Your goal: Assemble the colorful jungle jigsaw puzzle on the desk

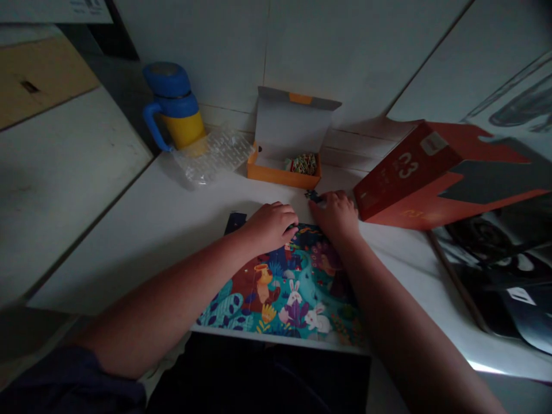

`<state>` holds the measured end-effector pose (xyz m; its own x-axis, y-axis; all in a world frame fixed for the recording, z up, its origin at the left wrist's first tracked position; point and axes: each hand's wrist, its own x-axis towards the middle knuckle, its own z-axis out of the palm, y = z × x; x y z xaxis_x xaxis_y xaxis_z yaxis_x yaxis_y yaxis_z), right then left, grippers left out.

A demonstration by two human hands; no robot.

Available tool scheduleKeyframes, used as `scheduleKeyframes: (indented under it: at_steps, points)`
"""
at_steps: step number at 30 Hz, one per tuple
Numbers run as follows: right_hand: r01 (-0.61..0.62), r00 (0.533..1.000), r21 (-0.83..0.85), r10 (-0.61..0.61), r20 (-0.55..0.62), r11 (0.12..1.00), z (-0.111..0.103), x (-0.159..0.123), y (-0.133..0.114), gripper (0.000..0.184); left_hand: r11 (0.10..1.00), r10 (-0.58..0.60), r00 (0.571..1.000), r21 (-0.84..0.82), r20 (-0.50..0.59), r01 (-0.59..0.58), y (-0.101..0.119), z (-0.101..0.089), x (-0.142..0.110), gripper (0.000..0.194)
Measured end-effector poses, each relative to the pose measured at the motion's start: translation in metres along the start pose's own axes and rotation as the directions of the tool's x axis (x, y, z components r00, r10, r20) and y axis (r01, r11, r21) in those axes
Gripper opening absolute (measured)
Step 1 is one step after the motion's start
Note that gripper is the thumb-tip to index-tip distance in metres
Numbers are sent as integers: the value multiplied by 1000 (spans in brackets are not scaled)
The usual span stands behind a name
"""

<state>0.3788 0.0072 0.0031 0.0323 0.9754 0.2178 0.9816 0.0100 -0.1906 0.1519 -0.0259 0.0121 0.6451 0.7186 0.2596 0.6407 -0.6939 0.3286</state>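
A colourful jigsaw puzzle (295, 313) with rabbits, a dog-like animal and plants lies at the table's front edge. My left hand (271, 227) is over its upper part, fingers curled and closed on a small dark puzzle piece (292, 226), which is mostly hidden. Just beyond the puzzle's upper right, my right hand (338, 215) rests palm down, thumb apart from the fingers. Loose dark puzzle pieces (311, 195) lie at its thumb and fingertips. My forearms cover parts of the puzzle's sides.
An open orange box (276, 174) at the back contains a patterned bundle (305, 164). Clear plastic packaging (215, 155) lies beside a blue and yellow flask (183, 115). A large red box (403, 178) stands at right, near a dark appliance (495, 276). The white table (142, 230) meets the wall.
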Motion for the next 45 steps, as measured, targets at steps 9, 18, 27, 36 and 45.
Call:
scheduleKeyframes:
  at_steps: [9,18,27,36,45]
  points:
    - [71,994,171,-85,74,983,3,4,13,40,986,-163,973,4,-166,166,-12,-15,3,31]
    - [131,989,167,-141,52,977,8,8,15,44,953,-302,937,-26,-174,302,-24,-7,10,25]
    - [178,980,455,-201,2,872,4,9,23,28,956,-288,942,11,-174,294,-17,-23,14,20]
    - [306,947,679,-283,-149,667,1,2,12,32,774,97,901,-602,422,198,143,-2,-139,42]
    - [348,918,616,-391,-70,706,-17,-3,-6,34,794,-50,601,-333,798,509,131,180,-222,45]
